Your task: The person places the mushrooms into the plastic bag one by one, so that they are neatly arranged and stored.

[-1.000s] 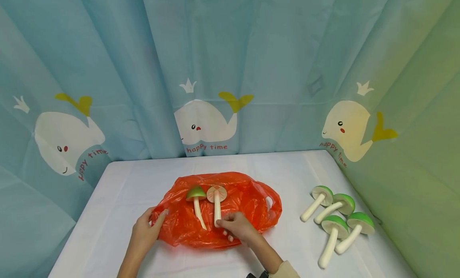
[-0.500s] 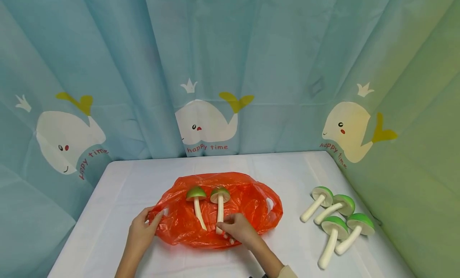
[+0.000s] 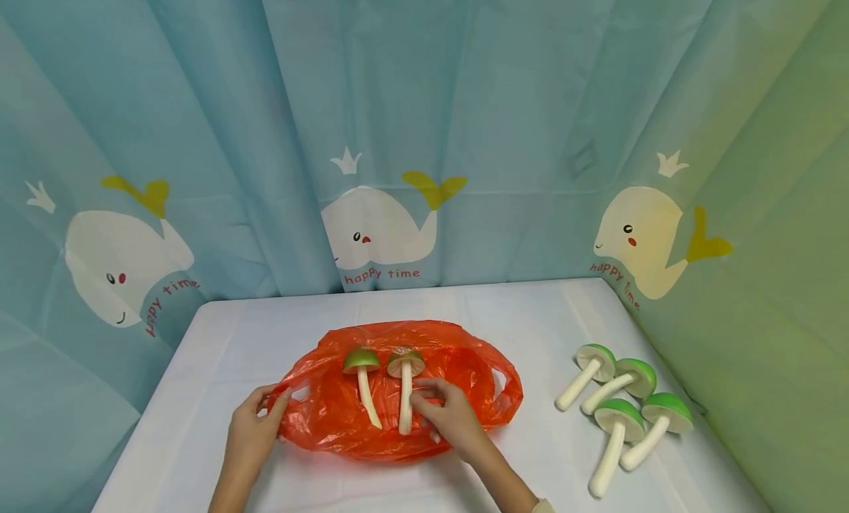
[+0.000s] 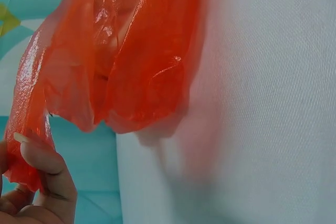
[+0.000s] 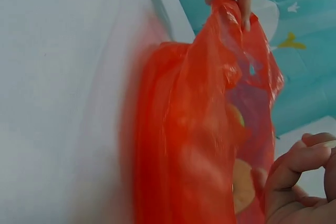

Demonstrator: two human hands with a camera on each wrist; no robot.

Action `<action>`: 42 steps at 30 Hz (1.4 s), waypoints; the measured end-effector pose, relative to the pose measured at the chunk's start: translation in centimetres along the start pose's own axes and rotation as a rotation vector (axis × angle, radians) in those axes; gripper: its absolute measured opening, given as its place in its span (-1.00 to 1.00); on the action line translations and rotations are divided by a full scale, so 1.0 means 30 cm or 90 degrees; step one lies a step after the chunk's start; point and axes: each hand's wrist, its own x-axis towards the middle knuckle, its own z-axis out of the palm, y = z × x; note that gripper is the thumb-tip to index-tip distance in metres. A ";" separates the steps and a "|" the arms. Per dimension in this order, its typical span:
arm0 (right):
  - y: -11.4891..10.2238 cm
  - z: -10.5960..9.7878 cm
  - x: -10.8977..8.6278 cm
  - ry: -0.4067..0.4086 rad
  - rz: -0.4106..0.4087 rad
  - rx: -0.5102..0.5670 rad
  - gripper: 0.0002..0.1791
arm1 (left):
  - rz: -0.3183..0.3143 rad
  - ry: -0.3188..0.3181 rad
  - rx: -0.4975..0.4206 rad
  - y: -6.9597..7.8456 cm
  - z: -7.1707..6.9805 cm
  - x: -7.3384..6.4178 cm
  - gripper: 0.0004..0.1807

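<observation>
A red plastic bag [image 3: 434,334] lies spread on the white table with its mouth open. Two green-capped mushrooms lie side by side in it, a left mushroom [image 3: 366,396] and a right mushroom [image 3: 405,406]. My left hand [image 3: 250,430] pinches the bag's left handle between thumb and fingers; in the left wrist view that hand [image 4: 50,179] holds the red plastic raised. Beside the right mushroom's stem is my right hand [image 3: 458,423], fingers loosely bent. The right wrist view shows the right hand [image 5: 296,182] holding nothing by the bag [image 5: 184,129].
Several more green-capped mushrooms [image 3: 618,417] lie in a group on the table's right side. White cloth covers the table [image 3: 265,336]. A blue curtain [image 3: 517,130] with whale prints hangs behind, and a green curtain [image 3: 783,314] runs along the right.
The right mushroom turned cap-up and settled beside the other, and my right hand let go of its stem. My left hand drew the bag's handle a little to the left.
</observation>
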 end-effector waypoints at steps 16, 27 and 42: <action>0.036 -0.187 -0.080 0.155 0.023 0.091 -0.53 | -0.005 -0.019 -0.018 0.006 0.004 0.001 -0.52; 0.040 -0.316 -0.124 0.255 0.018 0.110 -0.56 | -0.021 -0.030 -0.002 0.004 0.020 0.003 -0.44; 0.098 -0.557 -0.214 0.348 0.150 -0.106 -0.40 | -0.017 -0.032 0.003 0.005 0.031 0.004 -0.40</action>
